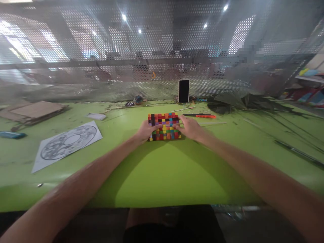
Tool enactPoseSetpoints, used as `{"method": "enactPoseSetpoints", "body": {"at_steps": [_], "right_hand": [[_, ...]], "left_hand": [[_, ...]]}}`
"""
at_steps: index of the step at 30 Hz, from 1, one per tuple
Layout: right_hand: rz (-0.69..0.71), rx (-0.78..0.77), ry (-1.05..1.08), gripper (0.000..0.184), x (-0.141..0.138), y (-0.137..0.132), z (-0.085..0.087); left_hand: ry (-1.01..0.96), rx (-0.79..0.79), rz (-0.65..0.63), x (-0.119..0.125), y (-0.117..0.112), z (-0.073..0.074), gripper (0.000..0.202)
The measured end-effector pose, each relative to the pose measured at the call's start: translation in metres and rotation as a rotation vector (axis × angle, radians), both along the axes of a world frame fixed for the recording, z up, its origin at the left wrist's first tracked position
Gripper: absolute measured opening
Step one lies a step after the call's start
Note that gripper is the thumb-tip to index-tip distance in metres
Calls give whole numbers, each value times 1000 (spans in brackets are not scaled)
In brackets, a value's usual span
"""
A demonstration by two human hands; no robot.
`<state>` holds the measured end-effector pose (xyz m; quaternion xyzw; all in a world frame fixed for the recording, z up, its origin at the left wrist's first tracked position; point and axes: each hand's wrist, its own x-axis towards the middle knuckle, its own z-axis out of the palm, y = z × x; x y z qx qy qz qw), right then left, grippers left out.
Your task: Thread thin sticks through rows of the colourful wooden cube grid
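Note:
A small rectangular piece (165,135) with a raised checkered pattern in red, yellow, black, blue, green and orange is upright or tilted in front of me, just above or on the table. My left hand (145,131) grips its left edge, with the thumb laid across the front. At the right edge my right hand (190,128) holds the same piece, thumb and index finger on its face. The fingers behind it are hidden. A thin pale strip (214,123) extends to the right from beside my right hand.
The green tabletop (167,175) carries a printed circular drawing (88,133) and cardboard pieces (37,111) on the left. Behind the hands are a propped phone (184,91) and an orange-and-black cutter (205,116). Dark palm leaves (227,101) lie at the back right, before a perforated metal screen (162,44).

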<state>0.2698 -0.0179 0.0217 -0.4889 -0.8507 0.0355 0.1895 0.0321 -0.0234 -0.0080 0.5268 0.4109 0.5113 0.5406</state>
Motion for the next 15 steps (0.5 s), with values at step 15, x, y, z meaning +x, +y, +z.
{"method": "enactPoseSetpoints", "body": {"at_steps": [15], "right_hand": [[-76,-9,-55,75,-2,-3,2]], "left_hand": [[90,-10,-119,-10,3,12,44]]}}
